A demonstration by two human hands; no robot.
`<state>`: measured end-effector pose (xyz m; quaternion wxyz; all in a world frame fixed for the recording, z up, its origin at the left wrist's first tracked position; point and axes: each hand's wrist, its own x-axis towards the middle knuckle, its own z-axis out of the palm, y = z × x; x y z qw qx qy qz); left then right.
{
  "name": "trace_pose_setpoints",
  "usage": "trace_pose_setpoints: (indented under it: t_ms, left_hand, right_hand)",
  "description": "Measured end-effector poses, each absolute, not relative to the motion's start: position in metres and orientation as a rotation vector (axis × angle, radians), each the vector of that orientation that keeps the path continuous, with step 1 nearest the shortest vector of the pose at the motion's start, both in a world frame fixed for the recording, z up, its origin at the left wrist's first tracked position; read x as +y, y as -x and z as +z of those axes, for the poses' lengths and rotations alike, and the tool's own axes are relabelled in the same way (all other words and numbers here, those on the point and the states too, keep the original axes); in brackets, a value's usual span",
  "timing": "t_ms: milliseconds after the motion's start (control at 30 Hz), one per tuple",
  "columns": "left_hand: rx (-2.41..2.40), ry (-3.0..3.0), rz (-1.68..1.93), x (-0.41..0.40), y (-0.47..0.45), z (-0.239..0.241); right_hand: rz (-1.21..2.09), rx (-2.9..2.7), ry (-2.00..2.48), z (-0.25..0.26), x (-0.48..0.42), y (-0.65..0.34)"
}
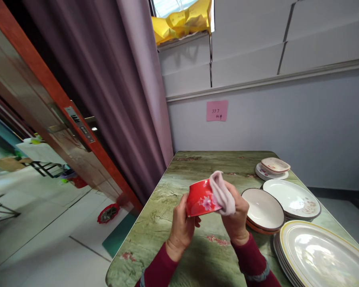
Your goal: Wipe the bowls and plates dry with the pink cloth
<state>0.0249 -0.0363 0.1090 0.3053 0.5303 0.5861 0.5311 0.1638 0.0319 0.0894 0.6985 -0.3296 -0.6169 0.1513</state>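
Observation:
Above the table, my left hand (181, 225) grips a red bowl (199, 199) with a pink flower on its side. The bowl is tilted sideways, so its inside is turned out of sight. In my right hand (237, 209) is a pale pink cloth (220, 191), folded over the bowl's right edge and pressed against it. The fingertips of the right hand are partly hidden behind the cloth. Close to the right wrist stand stacked bowls (263, 207), cream inside with a dark rim.
On the right of the green marbled table (155, 223) are a stack of oval plates (323, 251), white plates (290, 195), and small plates (259, 171) under a squarish dish (275, 164). A purple curtain (131, 79) and a door (56, 103) stand left; a wall is behind.

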Motion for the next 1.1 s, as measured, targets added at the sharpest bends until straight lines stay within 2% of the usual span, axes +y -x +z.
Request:
trace_pose_setpoints:
  t_ms: [200, 267, 367, 500, 600, 700, 800, 900, 1000, 1100]
  left_hand:
    - [1.306, -1.133, 1.478, -0.030, -0.040, 0.106]
    - [1.334, -1.153, 1.446, -0.028, -0.039, 0.105]
    - [1.495, -1.260, 1.336, -0.028, -0.033, 0.104]
    - [1.819, -1.600, 1.254, -0.031, -0.025, 0.108]
    - [2.020, -1.790, 1.129, -0.032, -0.022, 0.112]
    - [2.090, -1.908, 0.953, -0.030, -0.022, 0.116]
    - [2.111, -1.899, 0.878, -0.028, -0.020, 0.116]
    - [2.035, -1.760, 1.013, -0.028, -0.016, 0.111]
    - [1.787, -1.432, 1.193, -0.029, -0.015, 0.105]
    - [1.509, -1.146, 1.336, -0.029, -0.023, 0.103]
  right_hand:
    - [1.234, -1.043, 0.618, 0.102, 0.024, -0.142]
    - [1.355, -1.036, 0.589, 0.102, 0.024, -0.140]
    - [1.154, -1.112, 0.750, 0.094, 0.030, -0.148]
    - [0.538, -1.352, 0.979, 0.079, 0.044, -0.167]
    - [0.111, -1.539, 0.977, 0.076, 0.046, -0.176]
    - [-0.105, -1.673, 0.873, 0.080, 0.042, -0.177]
    - [-0.141, -1.731, 0.745, 0.085, 0.035, -0.172]
    - [-0.079, -1.724, 0.675, 0.086, 0.031, -0.167]
    - [0.112, -1.638, 0.675, 0.085, 0.034, -0.166]
    - [0.447, -1.451, 0.747, 0.084, 0.038, -0.163]
